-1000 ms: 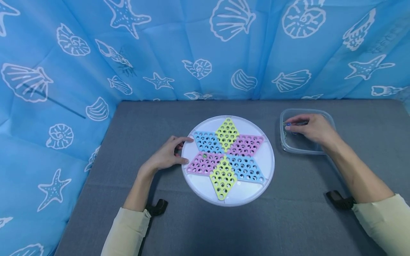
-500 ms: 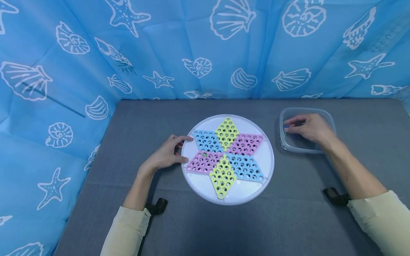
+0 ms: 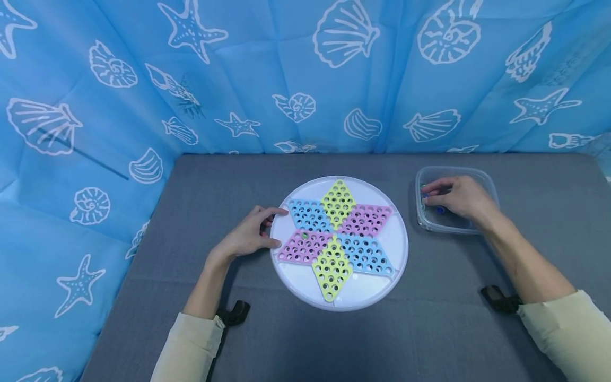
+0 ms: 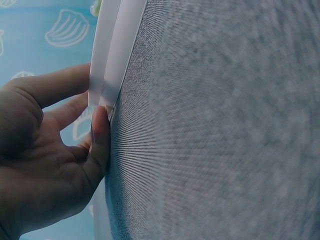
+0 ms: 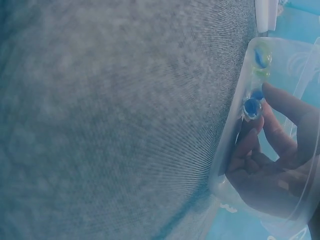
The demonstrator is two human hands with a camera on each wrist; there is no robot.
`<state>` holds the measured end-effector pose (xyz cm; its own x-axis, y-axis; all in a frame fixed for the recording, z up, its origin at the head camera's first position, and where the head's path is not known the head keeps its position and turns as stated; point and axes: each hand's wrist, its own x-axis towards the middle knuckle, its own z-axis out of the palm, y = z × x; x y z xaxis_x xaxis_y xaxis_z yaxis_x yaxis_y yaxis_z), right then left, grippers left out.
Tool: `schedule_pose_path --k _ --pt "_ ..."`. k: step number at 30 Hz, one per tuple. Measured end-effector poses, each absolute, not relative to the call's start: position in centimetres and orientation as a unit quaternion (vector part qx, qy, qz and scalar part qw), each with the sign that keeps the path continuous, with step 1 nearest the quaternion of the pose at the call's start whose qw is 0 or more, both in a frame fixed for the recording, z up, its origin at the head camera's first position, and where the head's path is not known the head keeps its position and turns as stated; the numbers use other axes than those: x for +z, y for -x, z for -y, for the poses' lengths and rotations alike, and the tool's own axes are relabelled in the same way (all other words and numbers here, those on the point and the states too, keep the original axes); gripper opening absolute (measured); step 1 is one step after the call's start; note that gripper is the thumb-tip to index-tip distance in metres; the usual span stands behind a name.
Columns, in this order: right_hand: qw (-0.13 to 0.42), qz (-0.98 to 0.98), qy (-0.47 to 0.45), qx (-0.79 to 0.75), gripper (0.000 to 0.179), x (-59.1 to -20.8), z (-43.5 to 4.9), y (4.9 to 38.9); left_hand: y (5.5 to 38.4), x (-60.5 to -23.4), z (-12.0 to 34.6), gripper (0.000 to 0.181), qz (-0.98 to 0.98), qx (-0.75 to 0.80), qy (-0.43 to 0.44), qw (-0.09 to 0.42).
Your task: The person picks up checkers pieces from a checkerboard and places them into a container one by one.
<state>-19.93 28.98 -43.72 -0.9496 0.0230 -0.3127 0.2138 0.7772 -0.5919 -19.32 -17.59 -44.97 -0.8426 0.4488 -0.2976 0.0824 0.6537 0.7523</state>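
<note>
A round white Chinese checkers board (image 3: 374, 291) bears a star of yellow, pink and blue perforated sections. One green marble (image 3: 304, 235) sits in the left pink section. My left hand (image 3: 250, 231) holds the board's left rim, its thumb and index finger spread along the edge; the left wrist view shows the rim between the digits. Inside a clear plastic box (image 3: 455, 230) on the right, the fingertips of my right hand (image 3: 460, 197) pinch a blue marble (image 5: 252, 107). Seen through the box wall, a second blue piece lies right beside it, partly covered by the fingers.
Another dark blue marble (image 3: 440, 210) lies in the box below the right hand. Blue-and-green marbles (image 5: 262, 57) rest near the box's end. Grey cloth (image 3: 334, 345) covers the table, and a blue shell-print curtain (image 3: 286, 69) hangs behind and at the left.
The right hand's fingertips have moved slightly lower and toward the box's left wall. The left hand stays at the board's rim. The whole head view has shifted a little.
</note>
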Motion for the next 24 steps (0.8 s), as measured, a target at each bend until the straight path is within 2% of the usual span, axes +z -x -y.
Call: schedule_pose_path --k 6,13,19,24 --pt "0.134 -0.929 -0.062 -0.34 0.047 -43.2 -28.8 19.6 19.4 -44.9 17.6 0.069 -0.876 0.388 -0.153 0.241" --pt "0.079 -0.924 -0.072 -0.366 0.04 -41.2 -27.8 18.6 19.4 -44.8 17.6 0.068 -0.872 0.396 -0.156 0.242" --pt "0.024 -0.921 -0.026 -0.387 0.036 -39.2 -25.8 17.0 19.4 -44.9 17.7 0.069 -0.875 0.391 -0.156 0.239" --pt "-0.001 -0.911 0.018 -0.413 0.028 -38.4 -23.7 16.0 19.4 -44.9 17.4 0.069 -0.879 0.383 -0.159 0.236"
